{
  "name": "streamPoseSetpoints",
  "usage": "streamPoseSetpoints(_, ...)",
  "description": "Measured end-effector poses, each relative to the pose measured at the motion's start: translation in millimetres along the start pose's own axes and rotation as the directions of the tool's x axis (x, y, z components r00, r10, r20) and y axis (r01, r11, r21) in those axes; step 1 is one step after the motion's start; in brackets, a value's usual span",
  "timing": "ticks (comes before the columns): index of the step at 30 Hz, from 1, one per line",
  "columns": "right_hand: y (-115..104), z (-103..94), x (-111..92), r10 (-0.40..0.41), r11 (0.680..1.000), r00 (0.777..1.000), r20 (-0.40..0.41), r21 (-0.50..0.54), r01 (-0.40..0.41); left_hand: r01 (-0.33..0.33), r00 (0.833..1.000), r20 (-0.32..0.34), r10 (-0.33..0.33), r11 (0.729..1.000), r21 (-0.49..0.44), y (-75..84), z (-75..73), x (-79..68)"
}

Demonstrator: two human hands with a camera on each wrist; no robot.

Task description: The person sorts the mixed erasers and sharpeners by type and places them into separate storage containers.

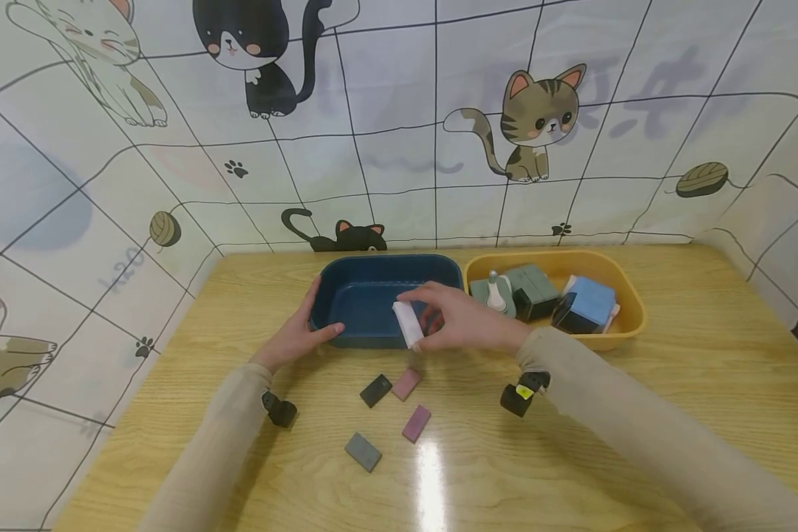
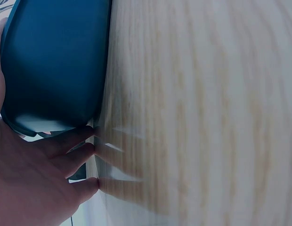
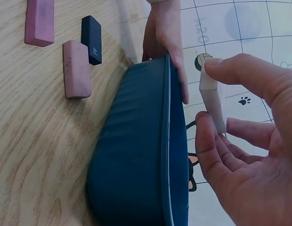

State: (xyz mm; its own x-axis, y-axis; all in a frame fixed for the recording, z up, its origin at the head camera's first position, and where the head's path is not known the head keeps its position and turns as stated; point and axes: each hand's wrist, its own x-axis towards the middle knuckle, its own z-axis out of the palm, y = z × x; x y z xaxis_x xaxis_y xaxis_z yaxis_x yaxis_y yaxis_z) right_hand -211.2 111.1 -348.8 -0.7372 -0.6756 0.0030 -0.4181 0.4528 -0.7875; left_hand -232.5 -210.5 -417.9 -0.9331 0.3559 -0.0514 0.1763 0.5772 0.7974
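My right hand pinches a white eraser between thumb and fingertips, above the near side of a dark blue bin. In the right wrist view the white eraser is tilted and apart from the rim. My left hand holds the bin's left end, its thumb over the rim and other fingers along the outside. Several erasers lie on the table in front: a black one, a pink one, a darker pink one and a grey one.
A yellow bin stands right of the blue one. Inside are a green block-like thing, a blue and black packet-like thing and a white-topped green thing. Behind the wooden table hangs a cat-patterned sheet.
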Motion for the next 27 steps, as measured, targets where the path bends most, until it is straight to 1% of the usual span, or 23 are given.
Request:
streamPoseSetpoints(6,-0.7,-2.2,4.7,0.005,1.000,1.000,0.013,0.003,-0.005,0.001,1.000,0.004,-0.001,1.000,0.002,0.5,-0.1,0.5)
streamPoseSetpoints(7,-0.4,-2.4,5.7,0.010,1.000,1.000,0.016,0.002,-0.010,-0.004,1.000,0.000,0.004,1.000,0.006,-5.5,0.6,2.6)
streamPoseSetpoints(9,-0.5,-2.7,6.9,0.024,1.000,1.000,0.017,-0.006,-0.024,-0.008,1.000,-0.003,0.008,1.000,0.006,-6.4,1.1,2.5)
streamPoseSetpoints(15,-0.4,-3.5,10.3,0.049,0.999,0.999,0.010,-0.024,-0.049,-0.007,1.000,-0.006,0.007,1.000,-0.001,-5.4,1.9,1.6)
streamPoseSetpoints(27,8.2,-4.1,21.5,0.062,0.998,0.998,-0.005,0.002,-0.062,-0.003,1.000,-0.008,0.003,1.000,0.003,-6.9,1.6,2.4)
